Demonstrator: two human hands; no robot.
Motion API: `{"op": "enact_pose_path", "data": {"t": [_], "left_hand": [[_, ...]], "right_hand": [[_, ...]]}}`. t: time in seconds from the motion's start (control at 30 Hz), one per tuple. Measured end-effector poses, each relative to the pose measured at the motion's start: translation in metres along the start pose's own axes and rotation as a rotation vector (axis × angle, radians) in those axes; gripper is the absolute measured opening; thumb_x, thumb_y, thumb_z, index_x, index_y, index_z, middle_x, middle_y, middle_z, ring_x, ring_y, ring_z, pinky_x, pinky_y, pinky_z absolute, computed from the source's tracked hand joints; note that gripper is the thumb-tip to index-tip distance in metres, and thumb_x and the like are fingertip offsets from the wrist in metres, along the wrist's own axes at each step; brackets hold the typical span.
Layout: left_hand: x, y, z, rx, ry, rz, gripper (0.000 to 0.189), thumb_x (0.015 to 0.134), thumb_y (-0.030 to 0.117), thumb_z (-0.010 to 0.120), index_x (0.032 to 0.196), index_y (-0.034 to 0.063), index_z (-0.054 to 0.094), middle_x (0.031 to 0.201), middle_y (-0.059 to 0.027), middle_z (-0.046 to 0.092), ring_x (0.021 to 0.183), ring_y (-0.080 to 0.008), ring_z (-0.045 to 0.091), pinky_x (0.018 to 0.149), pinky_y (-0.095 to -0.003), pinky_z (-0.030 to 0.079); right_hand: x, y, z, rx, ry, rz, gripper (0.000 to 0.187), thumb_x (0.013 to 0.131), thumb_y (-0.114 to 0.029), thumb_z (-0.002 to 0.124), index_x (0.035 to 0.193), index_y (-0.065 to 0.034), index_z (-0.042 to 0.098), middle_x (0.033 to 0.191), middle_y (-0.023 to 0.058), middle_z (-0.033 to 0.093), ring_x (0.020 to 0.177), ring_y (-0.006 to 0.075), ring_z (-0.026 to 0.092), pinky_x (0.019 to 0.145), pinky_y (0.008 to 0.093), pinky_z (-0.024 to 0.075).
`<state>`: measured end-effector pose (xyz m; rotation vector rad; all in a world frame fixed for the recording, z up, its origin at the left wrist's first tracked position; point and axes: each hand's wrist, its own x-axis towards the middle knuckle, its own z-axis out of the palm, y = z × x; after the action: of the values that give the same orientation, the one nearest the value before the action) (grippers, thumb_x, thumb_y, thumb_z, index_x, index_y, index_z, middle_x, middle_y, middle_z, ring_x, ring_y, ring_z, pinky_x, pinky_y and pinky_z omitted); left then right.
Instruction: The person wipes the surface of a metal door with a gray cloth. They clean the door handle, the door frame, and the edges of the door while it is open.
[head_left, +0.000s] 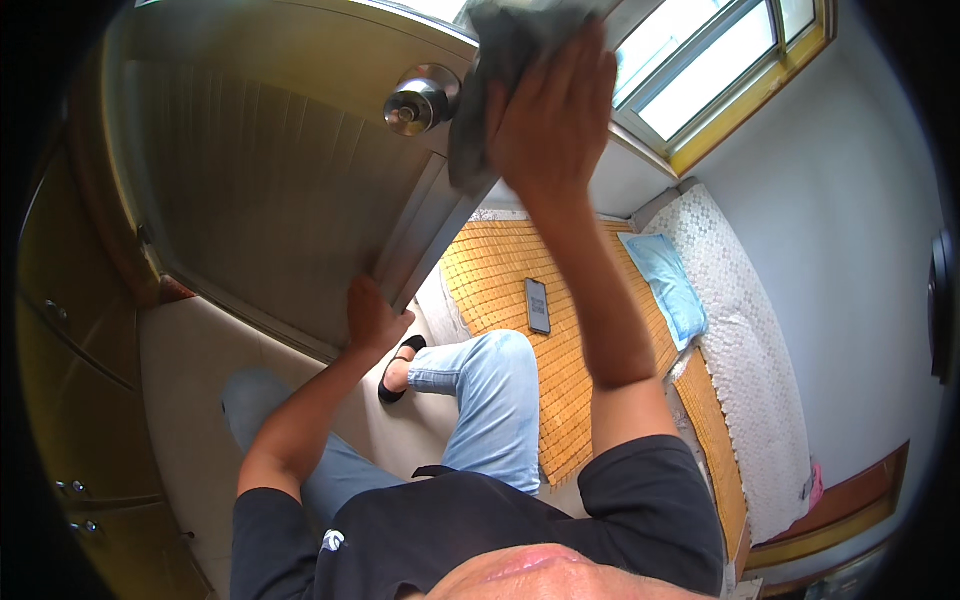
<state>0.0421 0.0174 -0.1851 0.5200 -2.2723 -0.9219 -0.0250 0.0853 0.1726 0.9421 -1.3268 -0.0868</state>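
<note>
My right hand (555, 120) is raised at the top of the view, pressing a dark grey cloth (480, 112) to the edge of a door (247, 187). Both hand and cloth are somewhat blurred. Just left of the cloth, a round metal door knob (420, 101) sticks out from the door panel. Lower down, my left hand (375, 319) grips the same door's edge (420, 247), with the fingers partly hidden.
A bamboo mat (562, 405) covers a seat at right, bearing a smartphone (537, 306) and a light blue cushion (664, 281). White lace fabric (727, 330) drapes the backrest. A window (697, 90) is at upper right. Cabinets (82, 397) with round knobs line the left side.
</note>
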Motion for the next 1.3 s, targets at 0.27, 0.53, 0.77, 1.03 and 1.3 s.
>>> {"op": "enact_pose_path", "data": {"t": [0.27, 0.53, 0.77, 1.03, 1.3], "left_hand": [[0.000, 0.001, 0.007, -0.001, 0.031, -0.002, 0.074, 0.060, 0.027, 0.085, 0.113, -0.0095, 0.048, 0.109, -0.0285, 0.053, 0.103, -0.0443, 0.053, 0.091, -0.0487, 0.045], [-0.005, -0.004, 0.021, 0.041, 0.050, 0.027, 0.078, 0.062, 0.027, 0.084, 0.117, -0.0120, 0.046, 0.111, -0.0314, 0.052, 0.104, -0.0468, 0.052, 0.092, -0.0505, 0.044], [0.001, 0.004, -0.005, 0.018, -0.032, -0.057, 0.075, 0.062, 0.028, 0.084, 0.115, -0.0125, 0.048, 0.112, -0.0315, 0.053, 0.106, -0.0458, 0.052, 0.095, -0.0498, 0.043], [-0.002, 0.009, -0.004, 0.014, -0.009, -0.009, 0.074, 0.063, 0.027, 0.084, 0.116, -0.0106, 0.048, 0.112, -0.0294, 0.053, 0.105, -0.0440, 0.053, 0.093, -0.0484, 0.045], [-0.044, 0.005, -0.027, -0.147, -0.019, 0.036, 0.066, 0.083, 0.025, 0.072, 0.128, -0.0109, 0.041, 0.120, -0.0326, 0.050, 0.113, -0.0461, 0.051, 0.096, -0.0500, 0.042]], "right_hand": [[-0.051, -0.013, -0.011, 0.062, -0.186, -0.070, 0.060, 0.092, -0.036, 0.060, 0.130, 0.0105, 0.053, 0.142, 0.0324, 0.046, 0.140, 0.0433, 0.041, 0.119, 0.0499, 0.0259], [0.097, 0.109, -0.041, -0.178, 0.124, -0.495, 0.022, 0.086, -0.024, 0.066, 0.101, -0.0081, 0.068, 0.102, 0.0098, 0.068, 0.115, 0.0371, 0.059, 0.104, 0.0514, 0.0417], [0.048, 0.086, -0.020, 0.153, -0.070, -0.551, 0.016, 0.085, -0.026, 0.067, 0.096, -0.0155, 0.061, 0.100, 0.0048, 0.063, 0.094, 0.0233, 0.058, 0.081, 0.0441, 0.0458], [-0.047, 0.022, -0.018, 0.178, -0.191, -0.561, 0.014, 0.081, -0.024, 0.063, 0.095, -0.0193, 0.063, 0.103, -0.0014, 0.057, 0.110, 0.0177, 0.054, 0.098, 0.0385, 0.0426], [-0.165, -0.080, -0.082, 0.933, -0.568, 0.081, 0.015, 0.079, -0.011, 0.071, 0.092, -0.0072, 0.064, 0.093, 0.0064, 0.062, 0.086, 0.0269, 0.062, 0.074, 0.0384, 0.0485]]}}
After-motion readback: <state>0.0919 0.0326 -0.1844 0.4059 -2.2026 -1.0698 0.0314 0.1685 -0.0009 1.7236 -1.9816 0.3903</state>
